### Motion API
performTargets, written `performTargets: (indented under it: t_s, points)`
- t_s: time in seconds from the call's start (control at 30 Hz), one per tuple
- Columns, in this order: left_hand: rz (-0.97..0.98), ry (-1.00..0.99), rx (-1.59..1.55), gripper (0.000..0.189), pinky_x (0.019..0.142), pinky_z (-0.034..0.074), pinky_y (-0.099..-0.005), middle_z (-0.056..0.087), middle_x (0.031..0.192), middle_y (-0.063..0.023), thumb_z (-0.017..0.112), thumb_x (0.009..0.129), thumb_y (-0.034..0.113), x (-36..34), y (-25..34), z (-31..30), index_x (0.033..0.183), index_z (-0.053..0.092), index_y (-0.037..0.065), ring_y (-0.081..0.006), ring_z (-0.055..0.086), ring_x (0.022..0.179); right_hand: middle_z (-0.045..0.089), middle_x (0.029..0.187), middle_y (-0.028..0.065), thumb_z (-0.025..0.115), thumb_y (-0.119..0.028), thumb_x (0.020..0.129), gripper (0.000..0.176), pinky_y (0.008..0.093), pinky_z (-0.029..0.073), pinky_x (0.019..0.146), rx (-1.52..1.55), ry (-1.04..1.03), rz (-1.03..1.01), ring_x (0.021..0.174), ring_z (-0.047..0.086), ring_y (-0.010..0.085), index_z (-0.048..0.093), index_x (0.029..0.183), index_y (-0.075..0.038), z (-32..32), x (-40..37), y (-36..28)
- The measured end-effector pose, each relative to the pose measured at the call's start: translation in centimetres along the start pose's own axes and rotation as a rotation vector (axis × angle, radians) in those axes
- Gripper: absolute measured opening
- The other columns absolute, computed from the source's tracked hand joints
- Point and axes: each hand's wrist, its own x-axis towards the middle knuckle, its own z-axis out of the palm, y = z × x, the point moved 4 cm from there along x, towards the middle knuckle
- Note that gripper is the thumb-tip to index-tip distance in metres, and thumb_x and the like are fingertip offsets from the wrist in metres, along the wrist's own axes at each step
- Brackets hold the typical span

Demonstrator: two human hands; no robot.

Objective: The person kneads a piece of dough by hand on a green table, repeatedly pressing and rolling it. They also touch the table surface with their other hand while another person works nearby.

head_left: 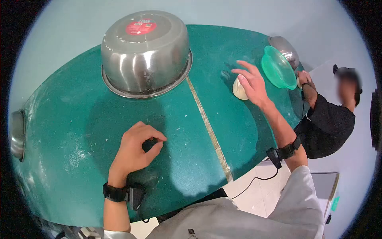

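Laying the right hand (251, 84), open with fingers spread, over the dough ball (239, 91) on the table (71, 131), likely to cup its round top. Resting the left hand (135, 150) curled closed, holding nothing, near the upside-down steel bowl (145, 51).

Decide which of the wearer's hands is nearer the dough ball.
Right. The right hand touches the dough ball; the left hand sits apart, nearer the wearer's body.
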Motion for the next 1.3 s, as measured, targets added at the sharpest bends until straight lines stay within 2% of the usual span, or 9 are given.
performTargets:
  t_s: [0.1, 0.17, 0.3, 0.7, 0.87, 1.0, 1.1, 1.17, 1.3]
  points:
    - [0.025, 0.015, 0.009, 0.015, 0.073, 0.049, -0.0369, 0.071, 0.085, -0.0058, 0.073, 0.075, 0.003, 0.3, 0.4, -0.1, 0.089, 0.071, 0.008, -0.026, 0.06, 0.079, 0.071, 0.104, 0.0157, 0.05, -0.04, 0.101, 0.039, 0.0432, 0.054, 0.085, 0.271, -0.115, -0.007, 0.095, 0.069, 0.0333, 0.077, 0.09, -0.014, 1.2, 0.8, -1.7]
    - [0.006, 0.018, -0.004, 0.016, 0.073, 0.048, -0.0369, 0.071, 0.085, -0.006, 0.073, 0.074, 0.002, 0.4, 0.4, -0.1, 0.089, 0.071, 0.007, -0.0265, 0.061, 0.079, 0.073, 0.094, 0.0159, 0.05, -0.046, 0.1, 0.043, 0.0454, 0.056, 0.084, 0.153, -0.45, 0.245, 0.089, 0.07, 0.0365, 0.078, 0.088, -0.015, 2.6, 1.4, -1.2]
    - [-0.032, -0.002, -0.008, 0.019, 0.073, 0.048, -0.0368, 0.071, 0.086, -0.0072, 0.074, 0.071, 0.0, 0.5, 0.1, -0.1, 0.088, 0.071, 0.007, -0.027, 0.061, 0.079, 0.073, 0.082, 0.0163, 0.05, -0.048, 0.098, 0.046, 0.0488, 0.057, 0.079, -0.095, -0.556, 0.45, 0.082, 0.07, 0.0402, 0.078, 0.085, -0.014, 6.4, 4.8, -0.9]
    - [-0.001, -0.005, -0.013, 0.013, 0.078, 0.047, -0.0364, 0.07, 0.088, -0.0071, 0.073, 0.076, 0.003, 0.1, 0.4, 0.0, 0.089, 0.071, 0.007, -0.0259, 0.062, 0.083, 0.07, 0.083, 0.0198, 0.045, -0.044, 0.102, 0.048, 0.0509, 0.052, 0.074, -0.105, -0.105, 0.567, 0.08, 0.066, 0.0441, 0.073, 0.089, -0.007, 5.4, 3.3, 4.9]
    - [-0.004, 0.016, -0.017, 0.013, 0.074, 0.048, -0.034, 0.07, 0.087, -0.0063, 0.074, 0.077, 0.004, 0.0, -0.1, -0.1, 0.089, 0.072, 0.007, -0.0239, 0.061, 0.082, 0.072, 0.079, 0.017, 0.044, -0.046, 0.104, 0.053, 0.0464, 0.053, 0.077, 0.289, -0.056, 0.859, 0.078, 0.07, 0.0374, 0.074, 0.088, -0.006, 3.0, -2.6, 4.8]
    - [0.014, 0.029, -0.012, 0.012, 0.073, 0.049, -0.0348, 0.07, 0.083, -0.0057, 0.073, 0.078, 0.003, 0.0, 0.0, 0.0, 0.09, 0.073, 0.008, -0.0225, 0.061, 0.077, 0.073, 0.079, 0.014, 0.043, -0.046, 0.105, 0.054, 0.0399, 0.054, 0.077, 0.443, -0.081, 0.771, 0.08, 0.072, 0.0288, 0.077, 0.093, -0.006, 0.1, -3.8, 2.5]
    - [0.007, 0.038, -0.02, 0.013, 0.072, 0.05, -0.0349, 0.07, 0.083, -0.0057, 0.073, 0.078, 0.003, 0.0, 0.2, 0.1, 0.09, 0.073, 0.007, -0.0224, 0.061, 0.078, 0.074, 0.087, 0.0137, 0.045, -0.047, 0.105, 0.052, 0.0363, 0.054, 0.076, 0.52, -0.38, 0.777, 0.086, 0.072, 0.0245, 0.077, 0.097, -0.007, -2.3, -2.6, 1.4]
    - [0.016, 0.036, -0.01, 0.012, 0.072, 0.05, -0.0348, 0.07, 0.083, -0.0058, 0.073, 0.078, 0.003, 0.1, 0.1, 0.0, 0.089, 0.072, 0.007, -0.0227, 0.061, 0.078, 0.075, 0.094, 0.0112, 0.049, -0.048, 0.103, 0.049, 0.0343, 0.054, 0.076, 0.216, -0.525, 0.537, 0.086, 0.072, 0.0239, 0.078, 0.096, -0.009, -2.5, -1.5, 0.9]
    - [0.018, 0.041, -0.008, 0.013, 0.072, 0.049, -0.0351, 0.07, 0.083, -0.0064, 0.073, 0.077, 0.002, 0.0, 0.0, 0.0, 0.089, 0.072, 0.007, -0.0242, 0.061, 0.078, 0.074, 0.093, 0.0092, 0.054, -0.038, 0.102, 0.041, 0.033, 0.053, 0.078, 0.178, -0.511, 0.308, 0.088, 0.07, 0.0224, 0.077, 0.092, -0.005, 0.5, -0.4, -1.6]
